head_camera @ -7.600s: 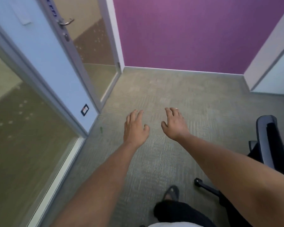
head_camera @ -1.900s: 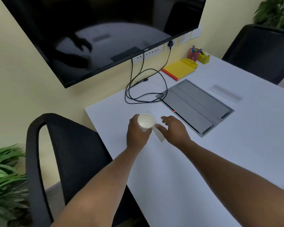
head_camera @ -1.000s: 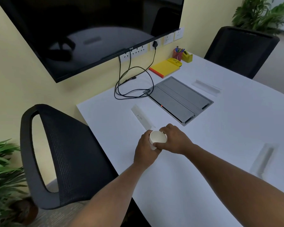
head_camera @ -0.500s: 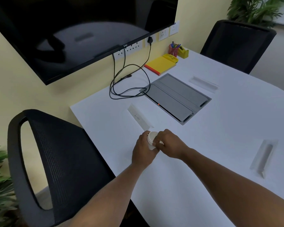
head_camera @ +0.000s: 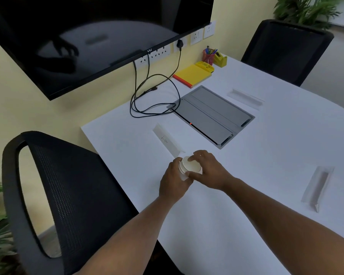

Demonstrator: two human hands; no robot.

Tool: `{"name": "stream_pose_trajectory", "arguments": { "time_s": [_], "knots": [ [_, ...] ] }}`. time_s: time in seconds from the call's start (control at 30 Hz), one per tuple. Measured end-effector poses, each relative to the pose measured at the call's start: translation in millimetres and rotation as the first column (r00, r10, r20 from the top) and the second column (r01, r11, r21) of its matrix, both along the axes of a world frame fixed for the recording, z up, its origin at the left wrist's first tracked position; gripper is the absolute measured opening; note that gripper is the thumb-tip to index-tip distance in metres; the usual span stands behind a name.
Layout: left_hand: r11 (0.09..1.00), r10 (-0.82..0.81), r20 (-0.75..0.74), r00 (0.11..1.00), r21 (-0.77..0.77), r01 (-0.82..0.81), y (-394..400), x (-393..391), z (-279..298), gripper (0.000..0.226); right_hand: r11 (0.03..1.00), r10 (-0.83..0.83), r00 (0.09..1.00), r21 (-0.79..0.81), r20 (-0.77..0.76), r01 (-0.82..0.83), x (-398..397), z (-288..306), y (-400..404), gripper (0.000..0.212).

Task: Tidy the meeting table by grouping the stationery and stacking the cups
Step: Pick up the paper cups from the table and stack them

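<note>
Left hand point(head_camera: 174, 182) wraps the lower white cup point(head_camera: 182, 174) above the tabletop point(head_camera: 266, 155) near its edge; right hand point(head_camera: 208, 171) pinches the upper cup point(head_camera: 191, 165), nesting it in. Step: cup stacking. Next, judged: seat fully, then set stack down. Yellow notebook point(head_camera: 193, 75), pen holder point(head_camera: 208, 56) sit far off.

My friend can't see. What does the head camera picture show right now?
Two bare hands, the left hand and right hand, hold stacked white paper cups over a white table. Farther back lie a yellow notebook, a pen pot and black cables under a wall screen.
</note>
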State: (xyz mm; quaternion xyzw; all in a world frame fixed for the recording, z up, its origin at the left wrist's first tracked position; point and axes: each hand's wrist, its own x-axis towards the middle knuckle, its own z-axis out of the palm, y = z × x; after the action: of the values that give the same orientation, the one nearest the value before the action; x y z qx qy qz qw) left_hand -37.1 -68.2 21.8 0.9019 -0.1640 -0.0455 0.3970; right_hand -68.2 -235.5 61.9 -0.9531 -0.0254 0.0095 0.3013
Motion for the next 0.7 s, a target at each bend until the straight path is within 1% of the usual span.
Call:
{"name": "stream_pose_trajectory", "arguments": {
  "time_s": [0.07, 0.17, 0.3, 0.4, 0.47, 0.5, 0.57, 0.63, 0.7],
  "knots": [
    [1.0, -0.007, -0.009, 1.0, 0.001, 0.007, 1, 0, -1, 0.075, 0.999, -0.008, 0.999, 0.033, -0.045, 0.01, 1, -3, 0, 0.064],
    [1.0, -0.019, -0.01, 1.0, -0.01, 0.019, 4, 1, -1, 0.074, 0.995, -0.059, 0.997, 0.075, -0.05, 0.062, 1, -8, 0, 0.065],
    [1.0, -0.018, -0.012, 1.0, -0.006, 0.018, 11, 4, -3, 0.073, 0.984, -0.104, 0.994, 0.149, 0.019, 0.1, 8, -5, -1, 0.066],
    [1.0, 0.024, -0.05, 0.998, -0.001, -0.024, 18, 11, -5, 0.073, 0.956, -0.198, 0.978, 0.234, 0.068, 0.177, 14, 0, -6, 0.068],
    [0.998, 0.057, -0.074, 0.996, -0.013, -0.058, 22, 16, -7, 0.074, 0.936, -0.278, 0.956, 0.25, 0.095, 0.248, 18, -2, -10, 0.069],
    [0.997, 0.071, -0.088, 0.994, -0.033, -0.074, 23, 19, -8, 0.074, 0.93, -0.316, 0.942, 0.23, 0.11, 0.285, 19, -4, -11, 0.07],
    [0.991, 0.094, -0.12, 0.988, -0.088, -0.105, 25, 24, -8, 0.074, 0.931, -0.36, 0.923, 0.123, 0.135, 0.345, 22, -12, -12, 0.072],
    [0.987, 0.096, -0.132, 0.987, -0.116, -0.111, 26, 29, -10, 0.075, 0.93, -0.364, 0.924, -0.01, 0.118, 0.367, 25, -21, -10, 0.075],
    [0.989, 0.073, -0.117, 0.99, -0.12, -0.087, 28, 34, -11, 0.076, 0.924, -0.362, 0.929, -0.1, 0.077, 0.368, 30, -31, -6, 0.077]
  ]
}}
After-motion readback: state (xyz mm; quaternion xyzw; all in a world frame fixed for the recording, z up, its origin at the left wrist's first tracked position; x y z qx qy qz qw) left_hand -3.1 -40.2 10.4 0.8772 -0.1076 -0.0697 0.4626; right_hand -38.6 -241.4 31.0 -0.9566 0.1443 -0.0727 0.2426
